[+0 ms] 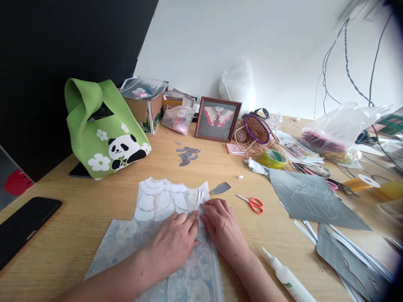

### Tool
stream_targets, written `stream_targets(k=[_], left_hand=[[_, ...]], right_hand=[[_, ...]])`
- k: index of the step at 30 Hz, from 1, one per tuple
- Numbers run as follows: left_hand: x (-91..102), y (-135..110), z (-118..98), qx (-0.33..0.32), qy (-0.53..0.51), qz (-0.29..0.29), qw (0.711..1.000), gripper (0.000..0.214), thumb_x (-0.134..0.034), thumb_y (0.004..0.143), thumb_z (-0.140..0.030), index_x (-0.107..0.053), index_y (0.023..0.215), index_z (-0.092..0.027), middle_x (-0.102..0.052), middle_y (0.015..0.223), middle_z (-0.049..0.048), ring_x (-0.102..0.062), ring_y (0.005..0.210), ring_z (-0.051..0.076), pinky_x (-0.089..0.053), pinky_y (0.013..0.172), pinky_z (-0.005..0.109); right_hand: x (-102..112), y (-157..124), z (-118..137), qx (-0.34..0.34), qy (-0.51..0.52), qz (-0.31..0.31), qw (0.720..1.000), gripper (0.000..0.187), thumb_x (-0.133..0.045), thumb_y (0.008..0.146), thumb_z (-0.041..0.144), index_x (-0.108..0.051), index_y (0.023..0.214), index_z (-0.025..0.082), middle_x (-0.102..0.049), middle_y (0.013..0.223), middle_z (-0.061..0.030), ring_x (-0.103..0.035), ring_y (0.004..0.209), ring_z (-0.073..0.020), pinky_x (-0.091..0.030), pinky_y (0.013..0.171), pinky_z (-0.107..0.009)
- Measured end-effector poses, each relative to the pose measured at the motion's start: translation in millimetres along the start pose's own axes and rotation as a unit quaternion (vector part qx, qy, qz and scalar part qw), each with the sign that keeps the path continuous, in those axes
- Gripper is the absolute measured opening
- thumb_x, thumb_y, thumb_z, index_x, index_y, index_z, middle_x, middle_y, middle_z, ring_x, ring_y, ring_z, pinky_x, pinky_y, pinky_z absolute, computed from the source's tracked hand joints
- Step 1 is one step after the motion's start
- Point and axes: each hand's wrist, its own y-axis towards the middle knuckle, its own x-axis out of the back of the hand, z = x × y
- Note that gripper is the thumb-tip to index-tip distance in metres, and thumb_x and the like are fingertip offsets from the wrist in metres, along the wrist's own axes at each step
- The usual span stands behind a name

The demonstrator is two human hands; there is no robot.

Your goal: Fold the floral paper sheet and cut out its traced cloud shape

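Note:
A pale floral fabric piece [126, 243] lies flat on the table in front of me, with curved white cut-out pieces [163, 203] laid over its upper part. My left hand [173, 239] rests palm down on the fabric, fingers stretched toward a narrow white piece [200, 201] near the right edge. From the right, my right hand [224, 226] touches that same piece with slightly bent, separated fingertips. Just above lies a leaf-shaped grey piece [221, 188]. Small scissors with orange handles [255, 204] lie to the right, and a white glue bottle [288, 274] is beside my right forearm.
A green panda bag [110, 134] and a black phone [27, 224] are at left. Behind are grey scraps [189, 154] and a framed collar [218, 118]. Yellow tape [272, 159], a marked grey sheet [315, 197] and grey offcuts [343, 256] crowd the right.

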Motion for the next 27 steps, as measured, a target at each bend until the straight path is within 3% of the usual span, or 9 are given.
stream_targets(k=[16,27], left_hand=[[-4.0,0,0,0.002,0.007,0.027,1.0,0.041,-0.048,0.097,-0.038,-0.059,0.127,-0.012,-0.053,0.142,0.013,-0.065,0.09,0.025,-0.052,0.072,0.039],[8.1,2,0,0.006,0.003,0.068,0.998,0.044,-0.048,0.096,-0.037,-0.055,0.131,-0.012,-0.05,0.144,0.0169,-0.07,0.077,0.024,-0.054,0.06,0.036]], right_hand=[[2,0,2,-0.01,0.007,0.01,1.0,0.02,-0.05,0.09,0.006,-0.062,0.1,0.017,-0.058,0.107,-0.0125,-0.048,0.1,-0.0281,-0.047,0.084,-0.048],[0,0,-1,0.021,0.004,-0.003,1.0,0.028,-0.05,0.088,0.004,-0.059,0.109,0.02,-0.059,0.106,-0.0115,-0.052,0.098,-0.0284,-0.05,0.08,-0.047]])
